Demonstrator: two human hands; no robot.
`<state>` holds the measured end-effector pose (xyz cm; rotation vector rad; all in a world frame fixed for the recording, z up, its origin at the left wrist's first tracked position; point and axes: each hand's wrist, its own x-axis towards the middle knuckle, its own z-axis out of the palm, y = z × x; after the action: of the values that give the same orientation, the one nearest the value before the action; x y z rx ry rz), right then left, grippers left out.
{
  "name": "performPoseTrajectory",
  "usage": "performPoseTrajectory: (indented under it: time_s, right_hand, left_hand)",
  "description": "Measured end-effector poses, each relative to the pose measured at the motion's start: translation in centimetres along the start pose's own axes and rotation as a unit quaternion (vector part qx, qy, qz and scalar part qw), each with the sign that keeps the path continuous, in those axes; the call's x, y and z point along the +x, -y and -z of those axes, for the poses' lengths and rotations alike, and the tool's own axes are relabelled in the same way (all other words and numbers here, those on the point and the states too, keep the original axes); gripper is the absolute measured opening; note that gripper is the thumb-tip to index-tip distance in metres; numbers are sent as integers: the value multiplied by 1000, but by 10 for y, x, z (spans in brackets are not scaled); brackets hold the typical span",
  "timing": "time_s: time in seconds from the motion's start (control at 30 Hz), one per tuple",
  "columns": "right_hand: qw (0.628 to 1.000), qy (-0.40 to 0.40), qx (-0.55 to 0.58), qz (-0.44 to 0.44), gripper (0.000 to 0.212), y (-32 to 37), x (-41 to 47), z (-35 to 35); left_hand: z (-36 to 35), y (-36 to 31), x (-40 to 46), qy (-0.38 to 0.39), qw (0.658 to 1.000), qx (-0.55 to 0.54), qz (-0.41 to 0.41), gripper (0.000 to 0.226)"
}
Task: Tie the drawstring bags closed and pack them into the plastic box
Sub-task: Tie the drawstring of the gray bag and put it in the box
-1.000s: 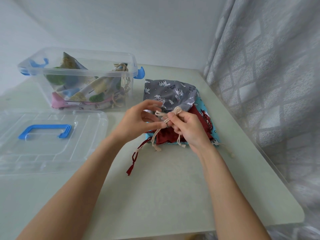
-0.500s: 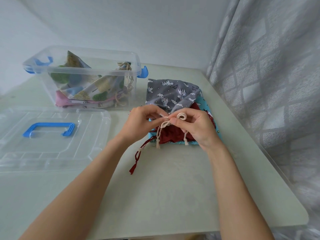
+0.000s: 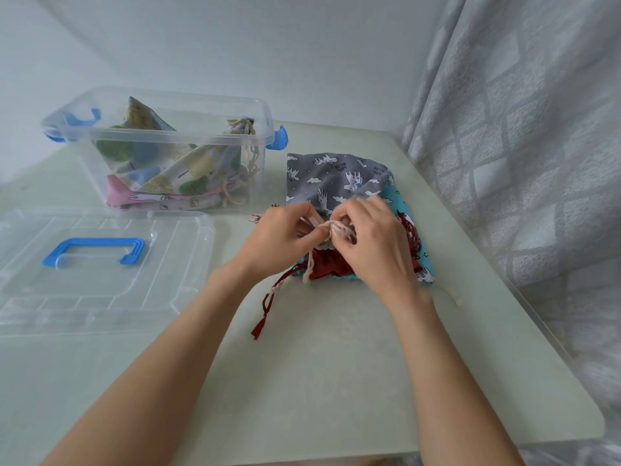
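Working the cream drawstring (image 3: 336, 228) into a knot, both hands meet just above the near edge of the bag pile: the left hand (image 3: 280, 238) comes in from the left and pinches one strand between thumb and fingertips, while the right hand (image 3: 374, 243) curls over the knot from the right and grips the loop. The cord runs roughly left to right between them, so the tightening pull, as I judge it, goes outward along that line. One loose tail hangs toward the person. The cord gathers the mouth of the grey unicorn bag (image 3: 336, 178), whose body stretches away from the hands toward the wall; under it lie a dark red bag (image 3: 327, 265), its red cord trailing nearer, and a turquoise bag (image 3: 425, 267). Left of the hands sits the clear lid (image 3: 100, 290) with its blue handle. Farther back and left, well apart from the knot, stands the plastic box (image 3: 161, 149), open, already holding tied bags; the left hand is the nearer to it.
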<state>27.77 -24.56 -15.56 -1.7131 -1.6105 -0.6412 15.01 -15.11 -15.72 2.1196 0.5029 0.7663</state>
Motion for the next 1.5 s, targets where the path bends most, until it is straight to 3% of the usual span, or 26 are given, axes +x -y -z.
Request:
performPoseTrajectory:
  time_s: [0.1, 0.23, 0.47, 0.7, 0.87, 1.03, 1.17, 1.33, 1.5]
  right_hand:
    - [998, -57, 34, 21, 4, -1, 1, -1]
    - [991, -94, 96, 27, 10, -5, 2, -2]
    - [984, -73, 157, -30, 12, -7, -3, 2]
    - [988, -76, 130, 19, 14, -9, -3, 3]
    - [988, -69, 133, 25, 15, -14, -3, 2]
    - [988, -43, 145, 28, 14, -16, -5, 0]
    - [979, -9, 206, 7, 13, -15, -5, 2]
    - [975, -5, 223, -10, 10, -15, -5, 3]
    - [974, -11, 225, -23, 10, -17, -6, 4]
  left_hand:
    - [5, -2, 1, 33, 994, -96, 30, 11]
    - [7, 1, 1, 18, 979, -194, 52, 19]
    - [11, -1, -2, 35, 986, -163, 11, 18]
    - [7, -4, -1, 50, 990, -135, -1, 4]
    - [8, -1, 0, 36, 991, -126, 1, 7]
    - [9, 0, -1, -16, 996, 45, -73, 10]
    - [16, -1, -2, -68, 957, 192, -204, 13]
    - [17, 1, -2, -51, 971, 155, -176, 22]
    - [20, 8, 1, -22, 989, 110, -92, 16]
